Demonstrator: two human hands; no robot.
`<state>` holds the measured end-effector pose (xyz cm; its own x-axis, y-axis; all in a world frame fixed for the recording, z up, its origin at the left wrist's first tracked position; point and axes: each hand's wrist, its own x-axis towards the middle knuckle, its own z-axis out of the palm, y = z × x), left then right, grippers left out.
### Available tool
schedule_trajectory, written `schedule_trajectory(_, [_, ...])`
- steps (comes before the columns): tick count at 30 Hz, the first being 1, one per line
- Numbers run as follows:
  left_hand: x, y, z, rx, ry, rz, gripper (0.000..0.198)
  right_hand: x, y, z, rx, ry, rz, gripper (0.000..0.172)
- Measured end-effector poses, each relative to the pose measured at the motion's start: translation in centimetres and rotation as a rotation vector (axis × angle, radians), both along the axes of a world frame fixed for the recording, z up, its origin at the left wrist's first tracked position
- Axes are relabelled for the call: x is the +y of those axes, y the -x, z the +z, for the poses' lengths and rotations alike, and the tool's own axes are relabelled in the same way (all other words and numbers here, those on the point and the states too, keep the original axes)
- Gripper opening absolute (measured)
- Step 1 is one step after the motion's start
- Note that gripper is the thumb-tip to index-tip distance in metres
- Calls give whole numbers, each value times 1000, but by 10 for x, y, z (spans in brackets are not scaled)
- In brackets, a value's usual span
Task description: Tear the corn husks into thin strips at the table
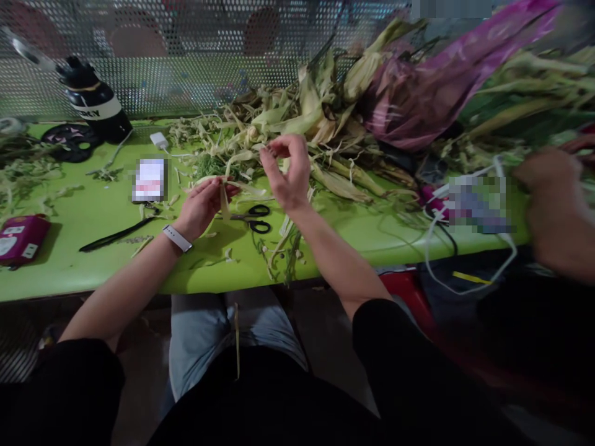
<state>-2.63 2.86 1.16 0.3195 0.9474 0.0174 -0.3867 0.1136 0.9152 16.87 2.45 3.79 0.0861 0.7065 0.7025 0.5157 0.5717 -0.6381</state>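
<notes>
My left hand [204,203], with a pale band on its wrist, is closed on a pale husk strip [225,201] that hangs down past the fingers. To its right and a little higher, my right hand [289,170] is curled, thumb and fingertips close together; a thin strip seems to run toward them, but what they hold is too small to tell. Black-handled scissors [258,219] lie on the green table [195,272] below and between both hands. Behind the hands spreads a heap of dry corn husks [316,118].
A phone [149,179], black strap [116,236], white plug [158,140], dark bottle [100,105] and maroon box [23,238] are on the left. Pink plastic bag [404,105] stands at the back right. White cable [430,254] hangs over the edge near another person's arm [558,210].
</notes>
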Motion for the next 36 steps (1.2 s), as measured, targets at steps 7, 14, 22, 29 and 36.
schedule_trajectory(7, [-1, -3, -1, 18, -85, 158, 17, -15, 33, -15, -334, 348, 275, 45])
schedule_trajectory(14, [1, -3, -5, -53, -101, 178, 18, -4, 44, -33, -254, 449, 405, 18])
schedule_trajectory(22, [0, 0, -6, -64, -96, 208, 20, -8, 42, -29, -208, 488, 525, 23])
schedule_trajectory(29, [-1, 0, -5, -70, -45, 243, 20, -8, 43, -32, -192, 528, 624, 33])
schedule_trajectory(36, [0, -1, -5, -162, 18, 223, 22, -10, 43, -30, -92, 652, 657, 42])
